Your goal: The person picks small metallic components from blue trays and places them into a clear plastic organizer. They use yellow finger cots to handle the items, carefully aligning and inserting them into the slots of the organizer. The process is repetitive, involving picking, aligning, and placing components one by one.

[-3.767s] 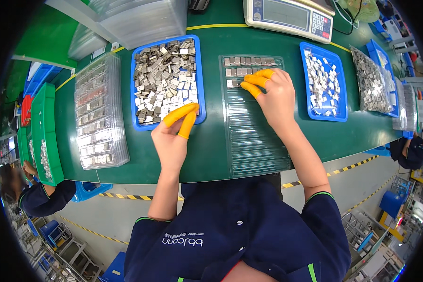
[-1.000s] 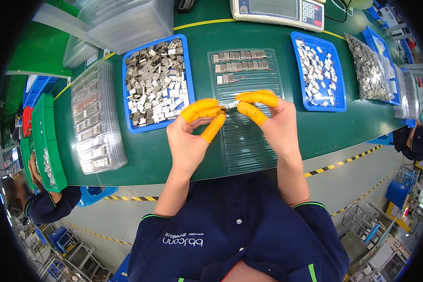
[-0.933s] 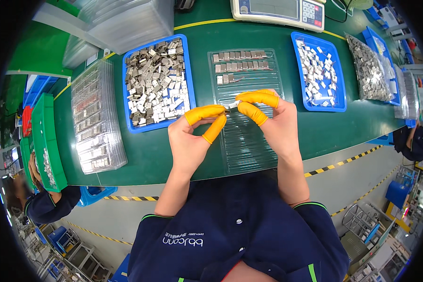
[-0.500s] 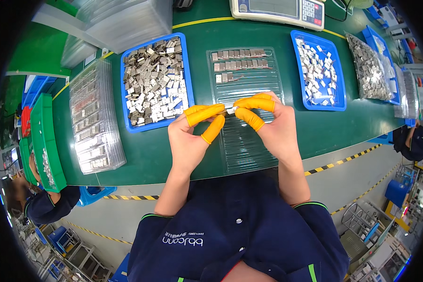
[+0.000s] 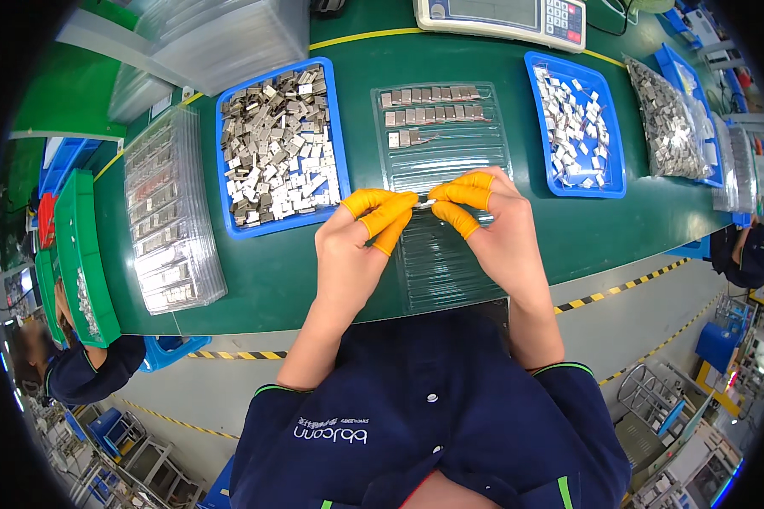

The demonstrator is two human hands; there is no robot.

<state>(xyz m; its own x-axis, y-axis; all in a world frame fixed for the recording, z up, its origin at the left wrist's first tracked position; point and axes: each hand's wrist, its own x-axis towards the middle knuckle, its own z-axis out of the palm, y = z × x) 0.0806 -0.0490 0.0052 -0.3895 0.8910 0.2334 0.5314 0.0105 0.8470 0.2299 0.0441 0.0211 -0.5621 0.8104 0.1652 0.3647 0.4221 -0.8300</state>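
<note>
Left hand and right hand are pinching a small pale part between yellow-covered fingers; uneven pressure risks dropping it.

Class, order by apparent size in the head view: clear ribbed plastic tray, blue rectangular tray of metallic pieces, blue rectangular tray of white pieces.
1. Clear ribbed plastic tray
2. Blue tray of metallic pieces
3. Blue tray of white pieces
</note>
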